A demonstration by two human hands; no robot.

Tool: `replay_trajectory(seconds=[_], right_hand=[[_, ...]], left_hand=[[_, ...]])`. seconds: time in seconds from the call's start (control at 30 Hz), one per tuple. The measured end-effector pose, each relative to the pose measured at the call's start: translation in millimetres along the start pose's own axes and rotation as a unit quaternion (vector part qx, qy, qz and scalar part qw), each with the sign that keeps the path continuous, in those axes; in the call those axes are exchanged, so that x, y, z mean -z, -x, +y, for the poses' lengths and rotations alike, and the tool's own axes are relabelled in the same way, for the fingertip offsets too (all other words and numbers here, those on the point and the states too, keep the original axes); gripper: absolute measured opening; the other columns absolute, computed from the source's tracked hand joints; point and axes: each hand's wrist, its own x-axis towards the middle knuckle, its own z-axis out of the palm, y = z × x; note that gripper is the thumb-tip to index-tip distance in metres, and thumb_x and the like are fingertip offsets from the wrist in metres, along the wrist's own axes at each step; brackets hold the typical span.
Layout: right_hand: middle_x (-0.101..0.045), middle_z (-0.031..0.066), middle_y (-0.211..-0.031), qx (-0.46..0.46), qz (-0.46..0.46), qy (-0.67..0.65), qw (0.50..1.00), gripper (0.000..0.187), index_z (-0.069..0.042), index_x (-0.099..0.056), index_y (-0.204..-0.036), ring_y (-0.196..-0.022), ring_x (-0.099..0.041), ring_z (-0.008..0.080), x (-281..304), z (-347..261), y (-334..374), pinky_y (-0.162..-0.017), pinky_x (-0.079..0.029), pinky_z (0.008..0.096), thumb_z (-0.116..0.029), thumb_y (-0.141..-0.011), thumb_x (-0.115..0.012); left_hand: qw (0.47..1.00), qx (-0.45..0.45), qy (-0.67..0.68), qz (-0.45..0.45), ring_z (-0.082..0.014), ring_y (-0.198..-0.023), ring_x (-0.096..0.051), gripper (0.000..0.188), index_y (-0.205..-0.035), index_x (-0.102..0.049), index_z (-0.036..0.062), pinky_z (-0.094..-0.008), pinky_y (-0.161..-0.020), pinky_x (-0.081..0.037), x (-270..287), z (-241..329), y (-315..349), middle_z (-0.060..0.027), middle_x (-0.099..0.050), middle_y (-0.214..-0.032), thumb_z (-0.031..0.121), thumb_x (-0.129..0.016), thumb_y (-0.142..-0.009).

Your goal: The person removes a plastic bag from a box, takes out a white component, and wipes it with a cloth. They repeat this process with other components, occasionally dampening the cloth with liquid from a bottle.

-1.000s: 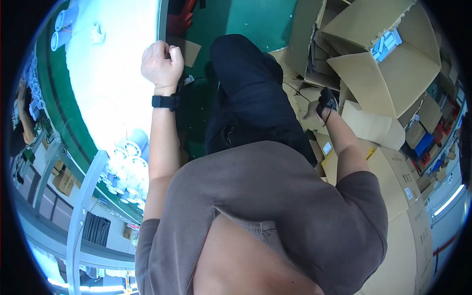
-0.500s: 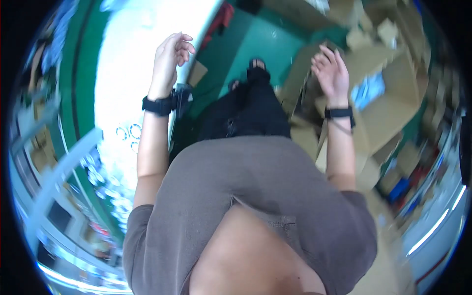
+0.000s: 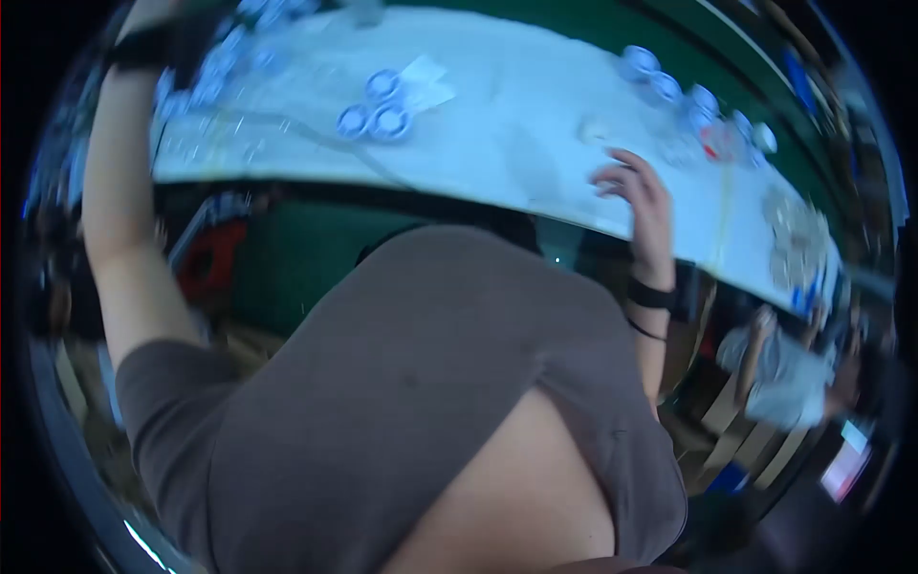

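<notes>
A long white table [image 3: 497, 163] runs across the upper part of the view. My right hand [image 3: 643, 196] is over its near edge, holding nothing, with the fingers loosely bent and apart. A black band circles that wrist. My left hand [image 3: 148, 10] is stretched out toward the far left, mostly cut off by the frame, and its fingers cannot be seen; a dark band and device are on its wrist. Three round white-and-blue ring-shaped pieces [image 3: 390, 121] sit together on the table between my hands. Beside them lies a thin whitish sheet [image 3: 427, 88].
More round white-and-blue pieces [image 3: 662, 88] line the far right of the table, near a small red item [image 3: 712, 143]. Clear crumpled plastic [image 3: 796, 234] lies at the right end. Another person in a light shirt [image 3: 789, 378] is at the right. Similar pieces [image 3: 215, 77] stand far left.
My body has turned from the open cardboard boxes toward the table, which now spans the view ahead. My left arm has swung out to the far left; my right hand is over the table edge.
</notes>
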Motion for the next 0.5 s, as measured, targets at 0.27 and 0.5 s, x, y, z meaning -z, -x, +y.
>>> replay_trajectory(seconds=[0.27, 0.5], right_hand=[[-0.057, 0.0074, -0.079, 0.007, -0.282, -0.071, 0.957, 0.022, 0.0, -0.051, -0.101, -0.076, -0.054, 0.0138, -54.3, 37.5, -75.9, -0.067, -0.042, 0.0241, -0.011, -0.083, -0.046], [-0.053, 0.0042, -0.059, -0.098, 0.024, 0.325, 0.94, 0.023, -0.003, -0.054, -0.088, -0.052, -0.05, 0.011, 65.8, 103.1, -91.2, -0.048, -0.04, 0.024, -0.023, -0.077, -0.057]], left_hand=[[0.998, 0.044, -0.033, -0.022, -0.0194, -0.064, -0.054, 0.034, -0.085, -0.051, -0.002, -0.025, -0.056, -0.043, -100.0, -99.7, 46.8, -0.0132, -0.056, -0.079, 0.029, -0.037, -0.084], [0.708, 0.096, -0.698, 0.04, -0.0178, -0.057, -0.051, 0.021, -0.083, -0.052, 0.0069, -0.028, -0.049, -0.037, -124.4, -275.7, 137.1, -0.0065, -0.053, -0.065, 0.028, -0.048, -0.08]])
